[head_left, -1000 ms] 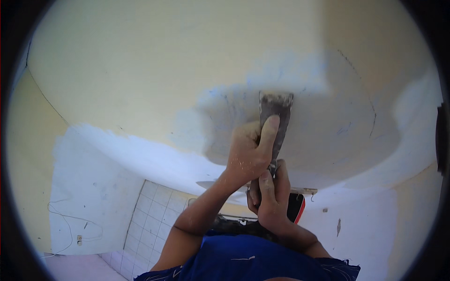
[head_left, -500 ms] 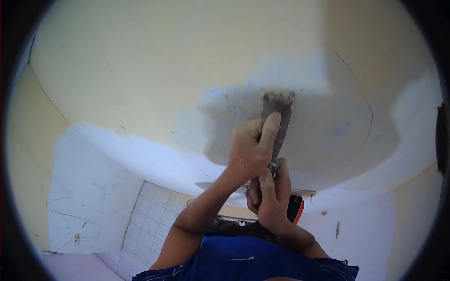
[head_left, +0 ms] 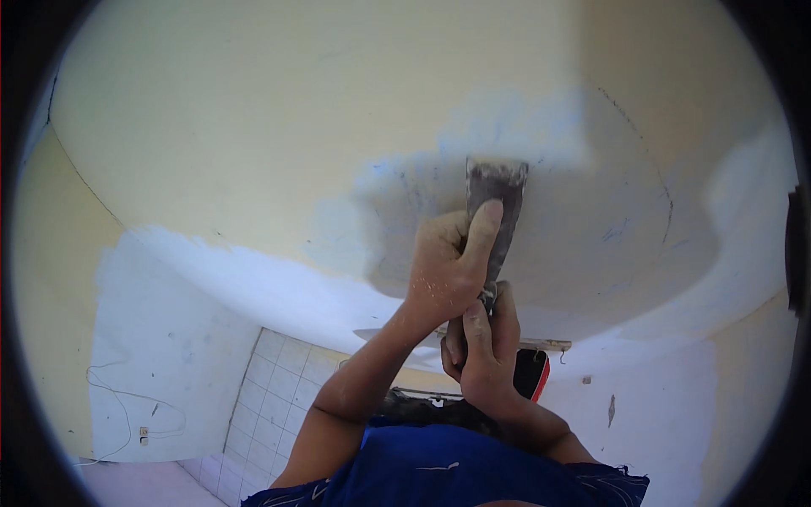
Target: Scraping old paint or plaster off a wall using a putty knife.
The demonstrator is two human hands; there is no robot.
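Observation:
A metal putty knife (head_left: 498, 190) with a filler-smeared blade lies flat against the cream ceiling (head_left: 253, 127), its tip at the edge of a grey-white filler patch (head_left: 583, 228). My left hand (head_left: 448, 266) presses on the blade, forefinger stretched along it. My right hand (head_left: 481, 346) grips the knife's handle just below. Both forearms rise from my blue shirt at the lower edge.
A white patched band (head_left: 253, 279) runs where ceiling meets wall. Below are a white tiled wall section (head_left: 253, 406), a wire and a socket (head_left: 144, 435) on the left wall, and a red-and-black object (head_left: 534, 373) behind my right hand.
The knife and both hands have shifted slightly up along the ceiling over the filler patch; the grip is unchanged.

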